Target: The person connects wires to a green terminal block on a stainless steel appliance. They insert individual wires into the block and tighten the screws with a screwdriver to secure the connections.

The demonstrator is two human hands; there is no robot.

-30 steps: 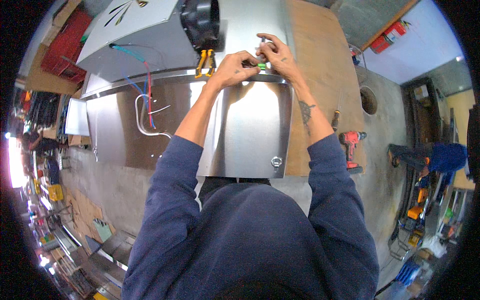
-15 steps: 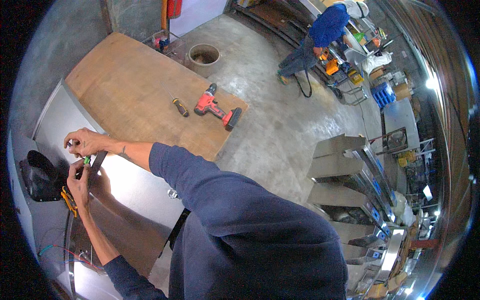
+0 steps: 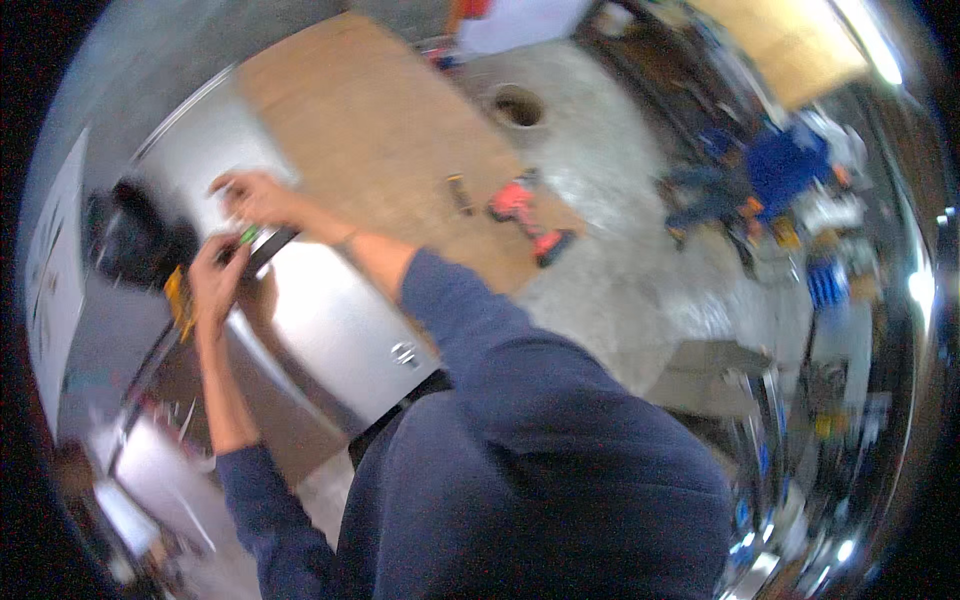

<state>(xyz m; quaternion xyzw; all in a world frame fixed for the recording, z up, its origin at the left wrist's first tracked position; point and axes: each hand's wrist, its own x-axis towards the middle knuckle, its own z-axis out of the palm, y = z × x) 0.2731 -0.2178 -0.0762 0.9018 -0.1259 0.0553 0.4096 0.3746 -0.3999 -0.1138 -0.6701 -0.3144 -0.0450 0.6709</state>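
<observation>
Both my hands are over a silver metal panel [image 3: 325, 315], and the picture is smeared by motion. My left hand [image 3: 213, 280] is closed, thumb and fingertips pinching a small green piece [image 3: 248, 237]. Just beyond it, my right hand [image 3: 262, 198] has its fingers bent together around something too small and blurred to make out. Beside the green piece a short black strip [image 3: 270, 250] lies across the panel. A yellow-handled hand tool [image 3: 179, 300] is next to my left wrist. Left of my hands sits a dark black part [image 3: 140, 240] of unclear shape.
A brown board [image 3: 370, 120] beyond the panel carries a red cordless drill [image 3: 520, 205] and a screwdriver [image 3: 460, 194]. A round bucket [image 3: 519, 106] stands on the concrete floor. At the far right a person in blue [image 3: 790, 170] bends by cluttered shelving. Stacked metal parts [image 3: 710, 380] are to my right.
The whole view has swung, so panel, board and hands appear further right. My hands keep about the same place over the panel, the green piece still in the left.
</observation>
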